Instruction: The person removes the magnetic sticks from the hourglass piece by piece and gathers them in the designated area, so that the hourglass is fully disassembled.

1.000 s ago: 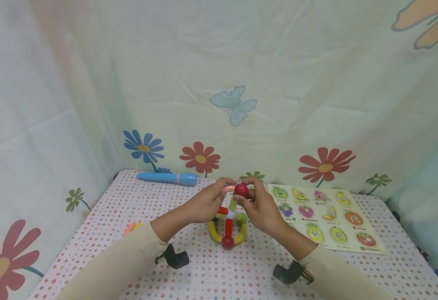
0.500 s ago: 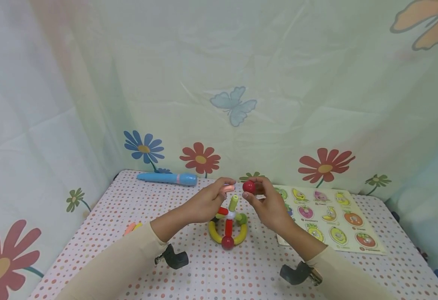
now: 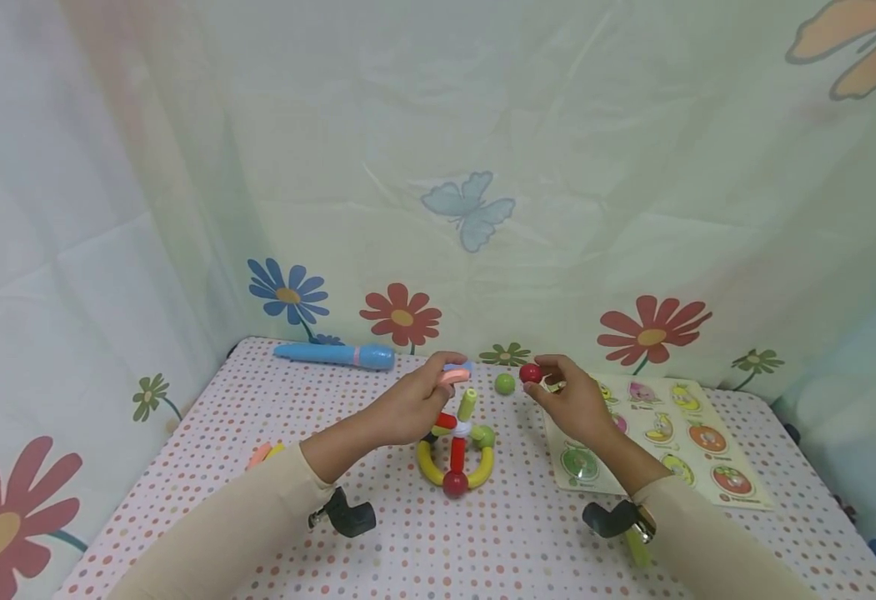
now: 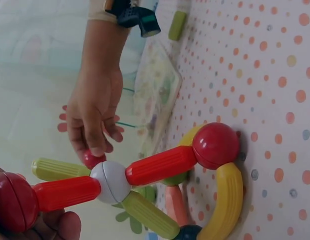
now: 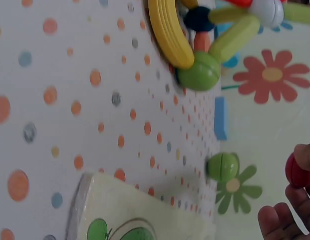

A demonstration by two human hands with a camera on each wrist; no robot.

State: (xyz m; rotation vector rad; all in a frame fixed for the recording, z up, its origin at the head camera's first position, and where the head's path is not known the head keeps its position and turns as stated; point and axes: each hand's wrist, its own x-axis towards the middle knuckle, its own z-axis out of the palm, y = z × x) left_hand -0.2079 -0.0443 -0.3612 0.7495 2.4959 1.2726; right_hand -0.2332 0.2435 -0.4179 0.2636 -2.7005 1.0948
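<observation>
My right hand (image 3: 576, 404) pinches a red ball (image 3: 531, 373) between thumb and fingers, apart from the build. My left hand (image 3: 415, 408) holds a curved pink stick (image 3: 454, 377) at its fingertips. Between the hands stands a build of ball-and-stick pieces on a ring of curved yellow sticks (image 3: 428, 467). A white ball (image 4: 110, 182) at its middle joins red and light green sticks; one light green stick (image 3: 467, 405) points up with a bare end. Another red ball (image 4: 12, 202) on a red stick is beside my left fingers, hidden by that hand in the head view.
A green ball (image 3: 505, 383) and a blue block (image 5: 220, 118) lie behind the build. The fruit picture board (image 3: 745, 492) is at the right, a green stick (image 3: 638, 550) near the right sleeve. A blue microphone-shaped toy (image 3: 332, 357) lies at the back left, pink and yellow pieces (image 3: 261, 456) by the left sleeve.
My right hand has drawn the red ball rightward, away from the pink stick and the upright green stick. The green ball behind has come into view. My left hand has hardly moved.
</observation>
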